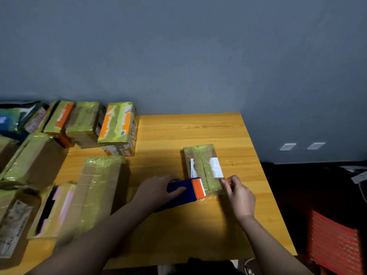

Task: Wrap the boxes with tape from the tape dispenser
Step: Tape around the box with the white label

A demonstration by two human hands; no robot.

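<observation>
Nearest the viewer, two forearms reach onto the wooden table [198, 231]. The left hand [156, 190] wraps its fingers and thumb round the blue body of the tape dispenser [184, 192], whose orange toothed cutter sits at the near end of the small box [202, 167], apparently touching it. The right hand [239, 195], just right of the dispenser, pinches at the box's near right corner with thumb and forefinger — apparently a tape end or film edge, though what exactly it holds is too small to tell.

The small box lies lengthwise between and just beyond the two hands, already banded with yellowish tape over a white label. It looks light and fairly stiff, the cardboard likely yielding at edges; its taped faces are probably slick, so corners and edges give the surer hold. The dispenser is rigid — best gripped by its body, away from the teeth.

Left of the left hand lie a long wrapped carton [97, 195] and further taped boxes [119, 126], ranged toward the far wall [198, 56].
</observation>
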